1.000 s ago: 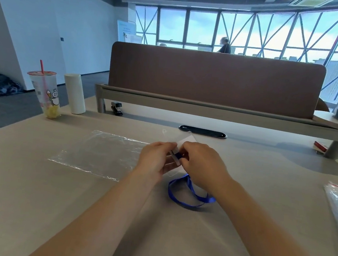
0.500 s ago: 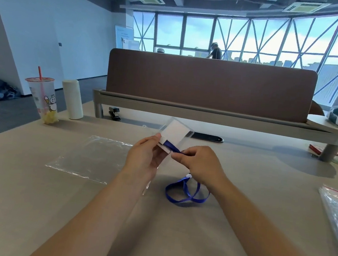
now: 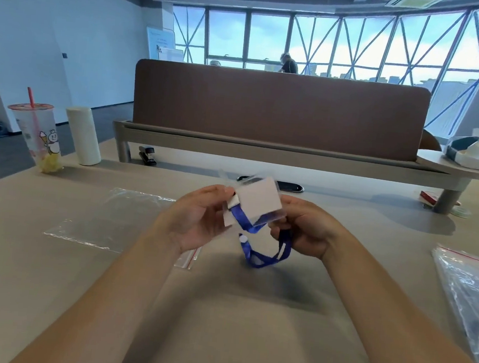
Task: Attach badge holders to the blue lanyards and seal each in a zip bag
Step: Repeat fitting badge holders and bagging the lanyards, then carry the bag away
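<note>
Gripping badge holder in left hand, pinching blue lanyard in right hand: thread squarely, then tug gently.

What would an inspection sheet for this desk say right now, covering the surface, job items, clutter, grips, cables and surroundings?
Surface: tan table, in use.
Job's things: badge holder held up above the table; blue lanyard runs across its face, with the loop hanging below; zip bag flat at left; second zip bag at the right edge.
Clutter: drink cup, white roll and stapler at far left.
Grips: left hand holds the holder's left edge; right hand holds its lower right corner.
Cables: nothing seen.
Surroundings: brown divider, windows beyond, a person standing there.
</note>
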`<state>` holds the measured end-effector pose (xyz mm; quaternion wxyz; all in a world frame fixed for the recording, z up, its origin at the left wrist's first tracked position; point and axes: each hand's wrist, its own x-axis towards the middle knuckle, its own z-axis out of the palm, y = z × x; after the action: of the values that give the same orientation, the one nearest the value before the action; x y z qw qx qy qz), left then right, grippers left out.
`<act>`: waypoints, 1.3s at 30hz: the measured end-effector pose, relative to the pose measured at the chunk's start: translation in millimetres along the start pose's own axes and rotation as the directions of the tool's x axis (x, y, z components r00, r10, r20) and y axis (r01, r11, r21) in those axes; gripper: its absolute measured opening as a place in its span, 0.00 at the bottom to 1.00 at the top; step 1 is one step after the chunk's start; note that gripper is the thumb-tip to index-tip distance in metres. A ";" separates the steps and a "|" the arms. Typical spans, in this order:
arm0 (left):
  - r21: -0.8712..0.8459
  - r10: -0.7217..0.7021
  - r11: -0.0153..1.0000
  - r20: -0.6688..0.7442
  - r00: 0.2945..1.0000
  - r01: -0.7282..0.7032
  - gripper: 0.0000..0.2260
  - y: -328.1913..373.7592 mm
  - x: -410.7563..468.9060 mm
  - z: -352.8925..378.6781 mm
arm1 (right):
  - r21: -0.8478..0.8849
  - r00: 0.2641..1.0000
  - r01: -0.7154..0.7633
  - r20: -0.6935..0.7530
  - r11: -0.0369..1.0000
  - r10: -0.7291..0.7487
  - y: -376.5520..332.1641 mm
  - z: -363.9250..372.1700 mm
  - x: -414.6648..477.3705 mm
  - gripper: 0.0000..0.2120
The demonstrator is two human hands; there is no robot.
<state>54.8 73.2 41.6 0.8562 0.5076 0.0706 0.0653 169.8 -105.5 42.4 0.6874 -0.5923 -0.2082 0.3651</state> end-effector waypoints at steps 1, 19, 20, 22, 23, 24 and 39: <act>0.070 -0.025 0.997 0.046 0.999 0.022 0.01 -0.6 -1.2 2.0 | -0.026 1.000 0.007 -0.021 1.000 -0.007 -0.2 -2.2 1.0 0.09; 0.550 0.337 0.832 -0.386 0.859 -0.080 0.05 -6.9 12.9 -1.3 | -0.992 0.878 0.085 0.030 0.093 -0.477 -7.2 63.1 -1.8 0.10; 0.502 0.349 0.858 -0.413 0.841 -0.109 0.03 -6.2 13.3 -3.5 | -0.995 0.888 0.071 0.031 0.069 -0.459 -4.6 64.1 -1.3 0.12; 0.407 0.361 0.898 -0.459 0.812 -0.169 0.02 -5.4 13.7 -5.9 | -0.995 0.899 0.062 0.024 0.073 -0.438 1.4 64.6 1.5 0.13; 0.358 0.356 0.914 -0.478 0.803 -0.192 0.02 -6.3 14.9 -7.5 | -0.993 0.904 0.065 0.019 0.094 -0.428 4.5 64.7 2.9 0.13; 0.319 0.349 0.925 -0.495 0.796 -0.206 0.02 -6.6 14.7 -7.8 | -0.988 0.911 0.072 0.009 0.138 -0.413 7.3 65.0 4.0 0.13; 0.091 0.031 0.995 0.042 0.999 -0.034 0.02 5.6 -2.0 -3.8 | -0.185 0.999 0.000 0.045 0.983 0.008 -6.4 -5.9 -4.6 0.09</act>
<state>51.9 78.8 44.8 0.8321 0.5486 0.0479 0.0656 172.7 -113.0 48.0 0.6240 -0.6455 -0.2554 0.3589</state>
